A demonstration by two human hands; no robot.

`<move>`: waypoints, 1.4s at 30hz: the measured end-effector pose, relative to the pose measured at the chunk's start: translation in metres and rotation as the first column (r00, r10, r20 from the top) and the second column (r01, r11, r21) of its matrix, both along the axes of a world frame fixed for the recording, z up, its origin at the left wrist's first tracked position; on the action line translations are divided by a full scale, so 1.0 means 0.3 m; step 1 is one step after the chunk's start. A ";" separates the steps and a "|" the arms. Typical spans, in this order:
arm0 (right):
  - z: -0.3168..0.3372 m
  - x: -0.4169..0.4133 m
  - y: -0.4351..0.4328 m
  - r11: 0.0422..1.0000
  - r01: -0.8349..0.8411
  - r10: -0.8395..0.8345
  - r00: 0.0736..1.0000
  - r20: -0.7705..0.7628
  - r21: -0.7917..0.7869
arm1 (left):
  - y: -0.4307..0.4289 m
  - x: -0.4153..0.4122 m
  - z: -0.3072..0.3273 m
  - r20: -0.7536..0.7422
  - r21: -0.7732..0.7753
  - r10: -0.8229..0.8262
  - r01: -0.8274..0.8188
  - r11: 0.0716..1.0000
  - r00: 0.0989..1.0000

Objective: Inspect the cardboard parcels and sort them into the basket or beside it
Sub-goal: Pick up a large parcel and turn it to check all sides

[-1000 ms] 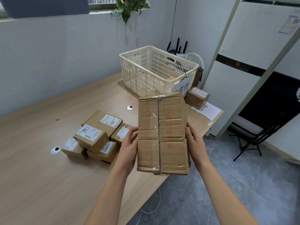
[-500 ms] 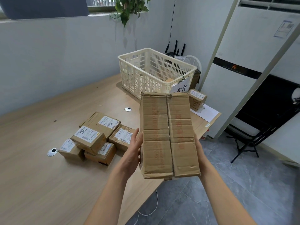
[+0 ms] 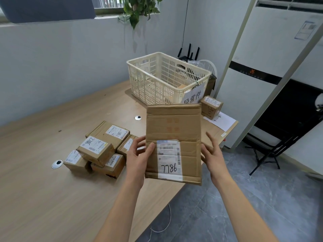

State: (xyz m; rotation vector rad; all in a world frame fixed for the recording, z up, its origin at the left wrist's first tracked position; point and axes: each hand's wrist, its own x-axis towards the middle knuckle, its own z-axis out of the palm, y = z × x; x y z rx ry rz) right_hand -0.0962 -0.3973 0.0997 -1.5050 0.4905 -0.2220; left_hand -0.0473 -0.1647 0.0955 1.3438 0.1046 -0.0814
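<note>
Change: since half a second ago the parcel (image 3: 173,144) has been turned over, so its labelled face now shows where the taped seam side showed before; the basket (image 3: 167,79) and the stack on the bench have kept their places.
Parcel: flat cardboard, held upright in the air over the near edge of the bench (image 3: 52,198), in front of the basket and partly covering its paper sign.
Label: white shipping label (image 3: 169,159) on the lower half of the parcel, with "7786" handwritten in black.
Left hand: left hand (image 3: 138,159) is at the parcel's left edge, thumb pressed on the front face beside the label, the other fingers behind the cardboard; it has hold of the parcel.
Right hand: right hand (image 3: 212,154) is at the right edge with its fingers spread and loose; whether it grips or only touches the cardboard I cannot tell.
Stack: five small boxes (image 3: 97,151) lie bunched together on the bench left of the hands, one resting on top of the others, each with a white label.
Basket: cream plastic with slotted walls, at the far end of the bench; something brown lies inside it.
Beside basket: one small box (image 3: 211,106) stands just right of the basket on a white sheet (image 3: 222,120).
</note>
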 end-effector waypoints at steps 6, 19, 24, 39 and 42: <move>-0.024 0.019 0.042 0.995 -0.031 0.037 0.997 -0.060 0.096 | -0.021 -0.013 0.011 0.023 -0.004 -0.063 0.063 0.998 0.998; -0.033 0.049 0.044 0.963 0.126 -0.101 0.988 -0.114 0.238 | -0.064 0.048 -0.009 -0.008 0.013 -0.174 0.174 0.985 0.985; -0.052 0.058 -0.064 0.944 0.219 -0.184 0.970 -0.156 0.248 | -0.185 0.081 -0.021 -0.028 0.053 -0.241 0.242 0.969 0.970; -0.178 0.177 -0.712 0.945 0.242 -0.195 0.956 -0.217 0.219 | -0.844 0.185 -0.102 -0.105 0.110 -0.236 0.247 0.963 0.966; -0.200 0.211 -0.806 0.940 0.238 -0.178 0.953 -0.244 0.244 | -0.935 0.207 -0.115 -0.144 0.097 -0.226 0.241 0.966 0.963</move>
